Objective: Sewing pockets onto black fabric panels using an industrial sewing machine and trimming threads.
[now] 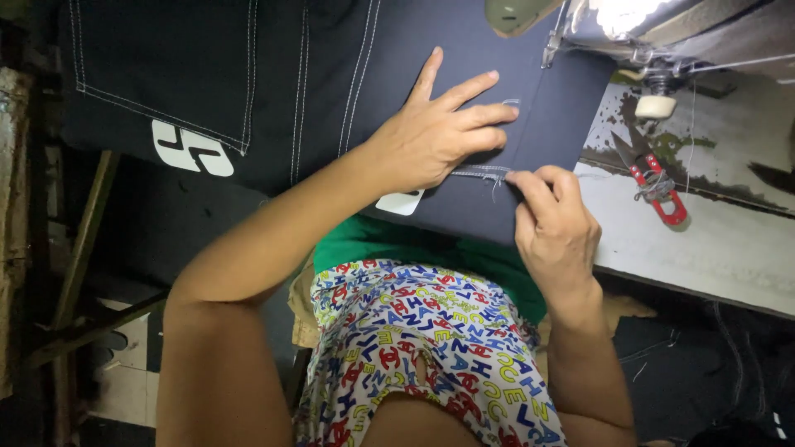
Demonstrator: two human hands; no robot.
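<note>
Pressing my left hand (439, 132) flat, fingers spread, on the dark navy denim fabric with white stitching (331, 91), I pinch its grey-stitched edge between thumb and fingers of my right hand (555, 223). Fabric lies across the worn grey sewing table (662, 248), near red-handled thread snips (658, 186).

Worn white sewing table (662, 248) with dark denim fabric (331, 74) and red-handled snips (654, 178) on it.

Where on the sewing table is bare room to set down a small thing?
Bare table top lies right of the right hand, below the red-handled scissors. It is crowded at the seam, where the left hand presses the dark fabric near the sewing machine.
</note>
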